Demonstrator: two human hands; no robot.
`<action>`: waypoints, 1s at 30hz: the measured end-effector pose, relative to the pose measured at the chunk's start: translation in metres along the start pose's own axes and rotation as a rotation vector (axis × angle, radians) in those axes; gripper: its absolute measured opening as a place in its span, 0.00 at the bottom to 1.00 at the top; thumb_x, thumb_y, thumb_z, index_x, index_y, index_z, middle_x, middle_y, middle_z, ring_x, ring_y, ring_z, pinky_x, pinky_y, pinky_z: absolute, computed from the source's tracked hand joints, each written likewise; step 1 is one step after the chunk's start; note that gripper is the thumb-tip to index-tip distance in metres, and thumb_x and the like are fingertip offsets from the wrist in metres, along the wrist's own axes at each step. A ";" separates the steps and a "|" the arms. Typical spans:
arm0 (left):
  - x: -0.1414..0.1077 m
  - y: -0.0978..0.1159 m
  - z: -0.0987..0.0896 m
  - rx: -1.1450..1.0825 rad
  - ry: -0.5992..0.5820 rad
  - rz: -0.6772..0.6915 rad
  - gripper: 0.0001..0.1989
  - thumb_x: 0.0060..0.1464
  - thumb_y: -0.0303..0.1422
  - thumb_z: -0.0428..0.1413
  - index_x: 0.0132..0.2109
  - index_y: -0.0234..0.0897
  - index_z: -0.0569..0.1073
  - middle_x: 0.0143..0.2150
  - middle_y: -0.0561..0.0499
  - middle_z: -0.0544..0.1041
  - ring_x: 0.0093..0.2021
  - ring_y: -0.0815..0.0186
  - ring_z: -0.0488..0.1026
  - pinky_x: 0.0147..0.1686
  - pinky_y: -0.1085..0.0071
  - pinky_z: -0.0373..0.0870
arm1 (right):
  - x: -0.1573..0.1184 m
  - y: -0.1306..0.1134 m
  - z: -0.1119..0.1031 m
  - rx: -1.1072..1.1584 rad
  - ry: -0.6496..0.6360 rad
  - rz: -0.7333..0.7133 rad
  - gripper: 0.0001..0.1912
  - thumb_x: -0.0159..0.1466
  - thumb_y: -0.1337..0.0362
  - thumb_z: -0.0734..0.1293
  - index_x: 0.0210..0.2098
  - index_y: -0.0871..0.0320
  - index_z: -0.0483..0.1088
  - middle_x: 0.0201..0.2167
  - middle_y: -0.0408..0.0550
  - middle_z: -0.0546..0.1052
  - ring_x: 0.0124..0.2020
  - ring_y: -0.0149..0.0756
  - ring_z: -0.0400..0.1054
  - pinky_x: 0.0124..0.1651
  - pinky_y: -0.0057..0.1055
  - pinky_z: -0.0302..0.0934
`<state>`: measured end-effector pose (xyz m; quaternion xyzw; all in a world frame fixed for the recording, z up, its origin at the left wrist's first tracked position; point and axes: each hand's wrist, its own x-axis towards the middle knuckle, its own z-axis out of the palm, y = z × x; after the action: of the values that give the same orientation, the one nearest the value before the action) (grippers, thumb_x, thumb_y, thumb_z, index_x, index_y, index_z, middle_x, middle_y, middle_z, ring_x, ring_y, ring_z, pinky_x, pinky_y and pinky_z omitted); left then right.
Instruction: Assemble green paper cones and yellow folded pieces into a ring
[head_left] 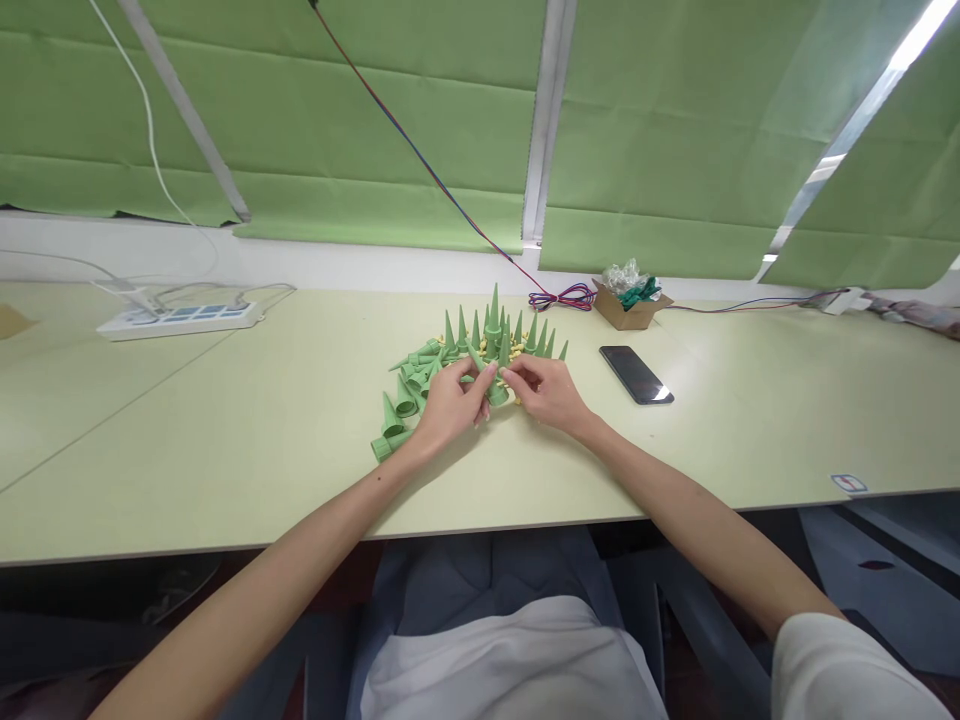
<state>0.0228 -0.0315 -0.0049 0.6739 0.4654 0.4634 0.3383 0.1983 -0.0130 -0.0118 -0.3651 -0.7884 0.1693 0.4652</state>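
My left hand (pixel 454 402) is closed around a green cone-shaped nozzle (pixel 496 394) just above the table, its wide ringed end showing between my hands. Beside it my right hand (pixel 553 394) is closed in a pinch by the nozzle; what its fingertips hold is too small to make out. Behind my hands, several green cones (pixel 493 318) stand upright, with small yellow pieces (pixel 517 345) scattered among them. More green cones (pixel 406 396) lie or lean in a loose heap by my left wrist. My fingers hide part of the group.
A black phone (pixel 636 375) lies to the right. Behind it stands a small cardboard box (pixel 624 312) with clear and green wrapping, next to a coiled red-blue cable (pixel 564 297). A white power strip (pixel 180 319) is at the back left. The table's front edge (pixel 495 530) runs before my lap.
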 end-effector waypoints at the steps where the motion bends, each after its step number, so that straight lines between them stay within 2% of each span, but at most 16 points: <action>1: 0.000 0.001 0.000 0.005 0.003 0.001 0.23 0.60 0.52 0.54 0.28 0.41 0.61 0.15 0.56 0.70 0.14 0.68 0.65 0.18 0.69 0.61 | 0.000 0.001 0.000 0.000 0.002 -0.002 0.16 0.68 0.54 0.62 0.27 0.57 0.67 0.20 0.40 0.66 0.20 0.28 0.53 0.27 0.29 0.51; 10: -0.003 0.004 0.001 0.038 0.027 0.028 0.22 0.63 0.51 0.52 0.28 0.41 0.59 0.15 0.57 0.67 0.15 0.69 0.66 0.19 0.70 0.62 | 0.000 0.001 0.004 0.032 0.020 0.046 0.16 0.66 0.55 0.63 0.25 0.57 0.65 0.19 0.40 0.66 0.20 0.28 0.55 0.27 0.28 0.52; 17: -0.005 0.005 0.001 0.061 0.021 0.053 0.21 0.63 0.48 0.53 0.28 0.40 0.60 0.19 0.57 0.66 0.17 0.69 0.67 0.19 0.70 0.61 | 0.001 0.004 0.008 0.070 0.024 0.148 0.16 0.63 0.55 0.65 0.24 0.57 0.66 0.17 0.40 0.66 0.20 0.28 0.57 0.25 0.28 0.53; 25: -0.001 -0.005 0.003 0.201 0.076 0.234 0.22 0.64 0.45 0.51 0.27 0.39 0.55 0.27 0.54 0.60 0.26 0.69 0.67 0.23 0.72 0.62 | 0.003 0.001 0.008 0.318 -0.031 0.372 0.19 0.61 0.51 0.68 0.22 0.57 0.65 0.14 0.40 0.67 0.15 0.27 0.57 0.19 0.26 0.51; 27: 0.000 -0.006 0.003 0.232 0.083 0.265 0.21 0.65 0.44 0.50 0.28 0.39 0.57 0.28 0.53 0.61 0.28 0.68 0.67 0.25 0.72 0.62 | 0.003 0.000 0.008 0.369 -0.037 0.409 0.20 0.60 0.49 0.69 0.23 0.57 0.65 0.14 0.39 0.67 0.13 0.26 0.56 0.17 0.26 0.50; 30: 0.000 -0.005 0.002 0.232 0.068 0.277 0.18 0.66 0.45 0.48 0.32 0.38 0.65 0.33 0.50 0.67 0.31 0.67 0.69 0.27 0.71 0.64 | 0.003 0.002 0.008 0.430 -0.011 0.432 0.21 0.60 0.48 0.70 0.23 0.57 0.66 0.14 0.39 0.67 0.12 0.25 0.56 0.15 0.26 0.48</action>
<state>0.0234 -0.0297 -0.0099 0.7502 0.4296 0.4711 0.1751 0.1908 -0.0085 -0.0152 -0.4164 -0.6412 0.4294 0.4807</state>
